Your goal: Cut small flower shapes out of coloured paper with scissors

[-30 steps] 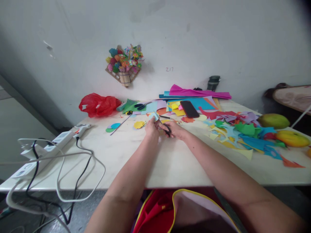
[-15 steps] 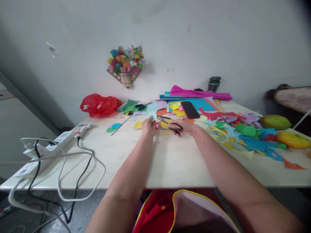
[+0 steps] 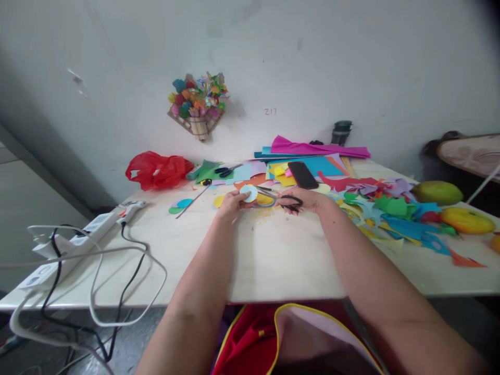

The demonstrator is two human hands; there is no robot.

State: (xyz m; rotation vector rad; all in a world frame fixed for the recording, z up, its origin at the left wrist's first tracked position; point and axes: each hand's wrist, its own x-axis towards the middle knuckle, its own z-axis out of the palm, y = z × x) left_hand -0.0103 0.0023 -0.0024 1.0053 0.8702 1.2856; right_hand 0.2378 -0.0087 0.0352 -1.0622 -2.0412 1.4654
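My left hand [image 3: 231, 202] pinches a pale blue paper circle [image 3: 249, 193] between thumb and fingers, its face turned up toward me. In my right hand [image 3: 302, 200] is a pair of scissors [image 3: 289, 202], fingers through the black handles and the blades pointing left toward the circle. I cannot tell whether the blades touch the paper. Below the blades lies a yellow paper piece [image 3: 264, 200], with tiny yellow scraps [image 3: 262, 213] on the tabletop nearby. Another yellow paper shape [image 3: 218, 201] sits just left of my left hand, partly hidden by it.
A phone [image 3: 302, 175] rests on coloured paper sheets at the back. Paper offcuts [image 3: 394, 208] and mangoes [image 3: 466, 220] spread along the right. Leftward are paper circles [image 3: 184, 203], a second pair of scissors [image 3: 226, 171], a red plastic bag [image 3: 158, 171] and a power strip [image 3: 97, 224] with cables.
The pale blue circle has come lower and shows more fully in my left hand. My right hand and the scissors have drawn slightly right. The whole view has shifted a little.
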